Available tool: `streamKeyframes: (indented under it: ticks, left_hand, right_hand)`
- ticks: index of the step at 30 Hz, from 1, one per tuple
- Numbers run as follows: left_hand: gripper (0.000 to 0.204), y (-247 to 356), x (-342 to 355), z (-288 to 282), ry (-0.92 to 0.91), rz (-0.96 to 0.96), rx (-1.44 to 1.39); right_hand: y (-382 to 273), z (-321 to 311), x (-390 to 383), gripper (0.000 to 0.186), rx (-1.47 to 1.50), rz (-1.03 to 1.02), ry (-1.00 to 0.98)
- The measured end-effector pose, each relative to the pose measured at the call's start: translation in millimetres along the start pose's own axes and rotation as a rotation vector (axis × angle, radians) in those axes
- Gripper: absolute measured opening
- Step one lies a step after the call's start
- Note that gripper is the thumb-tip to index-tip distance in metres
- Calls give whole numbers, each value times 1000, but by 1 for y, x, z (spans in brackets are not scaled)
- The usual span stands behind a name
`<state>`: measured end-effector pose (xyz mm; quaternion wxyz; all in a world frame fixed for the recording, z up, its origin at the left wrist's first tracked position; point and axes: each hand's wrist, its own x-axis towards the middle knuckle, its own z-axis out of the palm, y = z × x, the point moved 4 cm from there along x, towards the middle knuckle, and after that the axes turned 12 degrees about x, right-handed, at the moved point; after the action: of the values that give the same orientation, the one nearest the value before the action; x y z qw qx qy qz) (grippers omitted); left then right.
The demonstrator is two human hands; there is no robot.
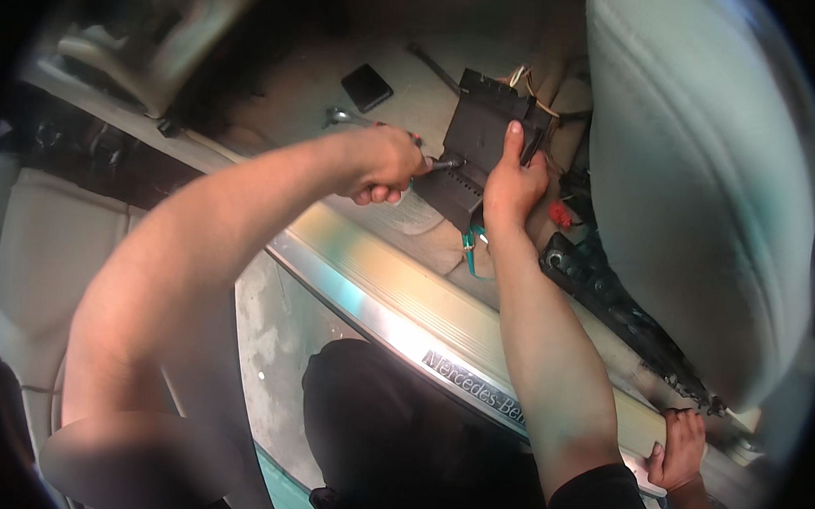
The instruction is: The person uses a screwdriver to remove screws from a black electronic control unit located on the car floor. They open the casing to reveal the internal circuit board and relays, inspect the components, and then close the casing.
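My left hand [386, 167] is closed round a hand tool with a metal shaft [444, 164]. The shaft's end touches the face of a black plastic box [485, 135] with wires at both ends. A silver wrench-like head [344, 116] shows on the far side of this hand; I cannot tell whether it belongs to the same tool. My right hand [516, 188] grips the box's right edge, its thumb lying on top and its other fingers mostly hidden. The box is tilted above the car floor.
A flat black square thing [367, 87] lies on the beige car floor [306, 77]. The metal door sill [378, 294] crosses in front. A grey seat [693, 176] and its black rail [614, 309] stand at right, near a red connector [562, 214]. Another person's hand [681, 448] rests on the sill.
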<state>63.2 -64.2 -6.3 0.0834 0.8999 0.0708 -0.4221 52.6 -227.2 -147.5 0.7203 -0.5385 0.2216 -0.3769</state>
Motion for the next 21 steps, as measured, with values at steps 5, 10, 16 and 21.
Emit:
streamKeyframes:
  ticks: [5, 10, 16, 21]
  left_hand:
    - [24, -2, -15, -1, 614, 481, 696]
    - [23, -11, -26, 7, 941, 776, 1236]
    - [28, -10, -6, 1, 649, 576, 856]
    - [31, -3, -18, 2, 160, 7, -81]
  right_hand:
    - [-9, 1, 0, 48, -20, 23, 34]
    - [-7, 0, 0, 48, -24, 16, 33]
    - [-5, 1, -5, 48, -3, 21, -29]
    - [-2, 0, 0, 47, 52, 5, -30]
